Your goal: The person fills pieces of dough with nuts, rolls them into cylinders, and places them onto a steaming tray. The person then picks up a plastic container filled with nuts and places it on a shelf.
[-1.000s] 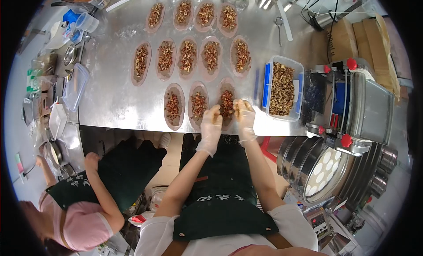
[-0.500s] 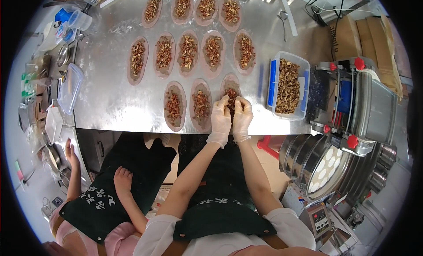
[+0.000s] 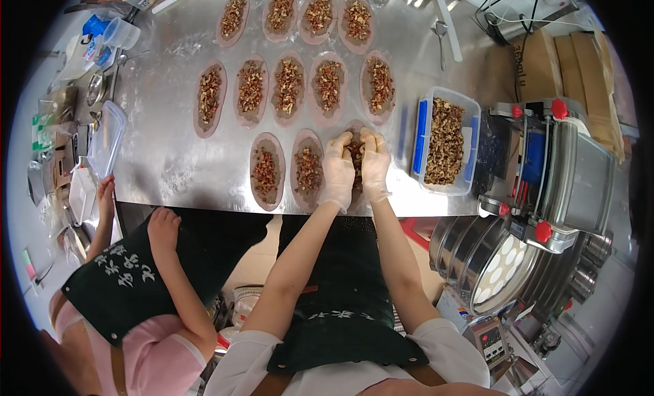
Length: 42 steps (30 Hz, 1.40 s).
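Gloved left hand (image 3: 338,170) and right hand (image 3: 374,166), fingers closed together on a filled dough oval (image 3: 355,153) at the near edge of the steel table (image 3: 163,164). Two more filled ovals (image 3: 286,170) lie just left; a tub of chopped filling (image 3: 445,140) stands right — beyond it, a metal machine (image 3: 562,175). Another person's hand (image 3: 105,195) rests on the table's left edge.

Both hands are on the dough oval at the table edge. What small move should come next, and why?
Probably press the chopped filling flat along the rightmost front dough oval. The left hand and right hand, both gloved, pinch filling at its top end, while the two front ovals to its left already carry an even strip. The filling tub stands close if more is needed.
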Each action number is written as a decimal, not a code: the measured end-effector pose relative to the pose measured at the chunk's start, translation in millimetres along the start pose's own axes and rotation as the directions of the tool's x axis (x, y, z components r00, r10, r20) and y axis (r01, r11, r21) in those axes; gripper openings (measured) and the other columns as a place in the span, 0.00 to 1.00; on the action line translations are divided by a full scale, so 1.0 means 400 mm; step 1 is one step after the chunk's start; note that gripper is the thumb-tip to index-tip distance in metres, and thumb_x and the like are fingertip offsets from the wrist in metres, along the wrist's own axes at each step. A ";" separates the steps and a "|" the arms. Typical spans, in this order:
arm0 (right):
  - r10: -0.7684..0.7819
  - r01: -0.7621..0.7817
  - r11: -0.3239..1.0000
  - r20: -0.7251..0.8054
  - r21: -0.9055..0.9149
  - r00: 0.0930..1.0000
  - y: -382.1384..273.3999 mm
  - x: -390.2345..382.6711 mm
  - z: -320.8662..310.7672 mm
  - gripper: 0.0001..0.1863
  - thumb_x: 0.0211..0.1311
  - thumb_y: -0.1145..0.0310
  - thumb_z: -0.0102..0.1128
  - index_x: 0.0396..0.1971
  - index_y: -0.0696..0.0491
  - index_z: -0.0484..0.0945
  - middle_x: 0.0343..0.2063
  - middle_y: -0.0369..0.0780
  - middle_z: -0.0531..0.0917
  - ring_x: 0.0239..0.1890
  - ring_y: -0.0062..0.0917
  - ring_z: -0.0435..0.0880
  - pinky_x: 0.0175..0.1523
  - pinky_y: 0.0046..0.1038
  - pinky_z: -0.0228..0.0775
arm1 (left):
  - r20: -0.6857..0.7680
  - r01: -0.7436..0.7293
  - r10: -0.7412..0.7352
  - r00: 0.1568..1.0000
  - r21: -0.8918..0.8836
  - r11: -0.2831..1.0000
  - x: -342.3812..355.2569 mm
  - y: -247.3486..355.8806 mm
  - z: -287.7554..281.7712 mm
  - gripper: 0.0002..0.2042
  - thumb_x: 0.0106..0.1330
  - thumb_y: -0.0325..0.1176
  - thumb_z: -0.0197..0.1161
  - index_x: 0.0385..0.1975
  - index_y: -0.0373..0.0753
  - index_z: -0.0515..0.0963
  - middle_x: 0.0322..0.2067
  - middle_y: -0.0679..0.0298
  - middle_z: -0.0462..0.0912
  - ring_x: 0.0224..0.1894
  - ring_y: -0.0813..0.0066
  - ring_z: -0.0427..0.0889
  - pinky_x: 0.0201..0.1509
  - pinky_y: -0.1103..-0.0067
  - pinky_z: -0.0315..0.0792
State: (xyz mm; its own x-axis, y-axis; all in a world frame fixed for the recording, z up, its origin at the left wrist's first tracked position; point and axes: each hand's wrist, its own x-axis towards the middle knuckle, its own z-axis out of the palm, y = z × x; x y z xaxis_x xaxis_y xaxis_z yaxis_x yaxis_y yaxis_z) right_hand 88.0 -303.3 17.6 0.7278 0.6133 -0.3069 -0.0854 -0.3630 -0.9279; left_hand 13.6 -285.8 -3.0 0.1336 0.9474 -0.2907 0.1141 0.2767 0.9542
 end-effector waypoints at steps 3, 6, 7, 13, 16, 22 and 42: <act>0.183 -0.177 0.941 0.005 0.290 0.983 -0.012 0.015 0.008 0.09 0.66 0.76 0.52 0.42 0.58 0.80 0.39 0.36 0.81 0.41 0.20 0.79 0.48 0.21 0.70 | 0.025 -0.087 0.084 0.996 0.127 0.988 0.011 -0.002 0.004 0.18 0.63 0.14 0.49 0.50 0.35 0.77 0.46 0.58 0.78 0.50 0.68 0.77 0.55 0.79 0.70; 0.087 -0.080 0.894 0.005 0.440 0.996 0.014 0.024 0.020 0.11 0.63 0.81 0.52 0.42 0.57 0.80 0.40 0.36 0.81 0.41 0.20 0.78 0.49 0.20 0.71 | 0.032 0.066 -0.063 0.998 -0.093 0.994 0.018 0.004 0.013 0.17 0.65 0.14 0.49 0.51 0.35 0.77 0.47 0.60 0.79 0.50 0.72 0.77 0.56 0.79 0.70; 0.085 -0.077 0.894 0.002 0.441 0.996 0.026 0.029 0.018 0.11 0.63 0.81 0.52 0.42 0.57 0.80 0.40 0.36 0.81 0.41 0.20 0.78 0.49 0.20 0.71 | 0.046 0.091 -0.085 0.995 -0.152 0.984 0.016 0.007 0.019 0.16 0.66 0.16 0.49 0.51 0.34 0.77 0.47 0.60 0.79 0.51 0.73 0.76 0.58 0.79 0.69; 0.130 -0.121 0.803 0.027 0.583 0.991 0.026 0.028 0.025 0.13 0.62 0.87 0.51 0.43 0.60 0.79 0.45 0.38 0.81 0.44 0.19 0.78 0.55 0.20 0.70 | 0.123 0.277 -0.259 0.958 -0.623 0.731 0.034 0.004 0.019 0.14 0.69 0.27 0.52 0.51 0.31 0.77 0.49 0.61 0.80 0.53 0.73 0.75 0.63 0.79 0.64; 0.147 -0.137 0.788 0.033 0.600 0.989 0.024 0.030 0.024 0.13 0.61 0.87 0.53 0.44 0.61 0.79 0.46 0.39 0.81 0.47 0.21 0.79 0.57 0.21 0.70 | 0.127 0.283 -0.263 0.956 -0.629 0.724 0.040 -0.003 0.013 0.15 0.70 0.31 0.52 0.51 0.31 0.77 0.51 0.61 0.79 0.54 0.73 0.75 0.64 0.79 0.62; 0.147 -0.138 0.660 0.053 0.739 0.988 0.064 0.035 -0.026 0.11 0.62 0.85 0.55 0.43 0.62 0.78 0.46 0.43 0.80 0.47 0.25 0.80 0.57 0.23 0.72 | 0.148 0.231 -0.185 0.971 -0.414 0.881 0.023 0.020 -0.006 0.18 0.68 0.20 0.48 0.57 0.34 0.73 0.55 0.60 0.77 0.57 0.74 0.74 0.62 0.79 0.64; 0.061 -0.004 0.771 -0.068 0.637 0.996 0.098 -0.200 -0.055 0.12 0.66 0.83 0.49 0.46 0.60 0.78 0.49 0.40 0.79 0.51 0.24 0.77 0.61 0.27 0.69 | 0.059 -0.003 -0.011 0.998 0.248 0.969 -0.246 0.011 -0.098 0.25 0.63 0.17 0.48 0.62 0.38 0.68 0.49 0.57 0.73 0.45 0.68 0.74 0.54 0.75 0.70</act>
State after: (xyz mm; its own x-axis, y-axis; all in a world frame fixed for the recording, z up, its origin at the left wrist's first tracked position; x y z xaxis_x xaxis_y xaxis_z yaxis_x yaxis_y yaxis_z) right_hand 41.4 -381.8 10.2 0.7657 0.5411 -0.3478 -0.5021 0.1649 -0.8489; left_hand -37.5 -371.4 32.6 0.1897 0.9332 -0.3053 0.3541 0.2250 0.9077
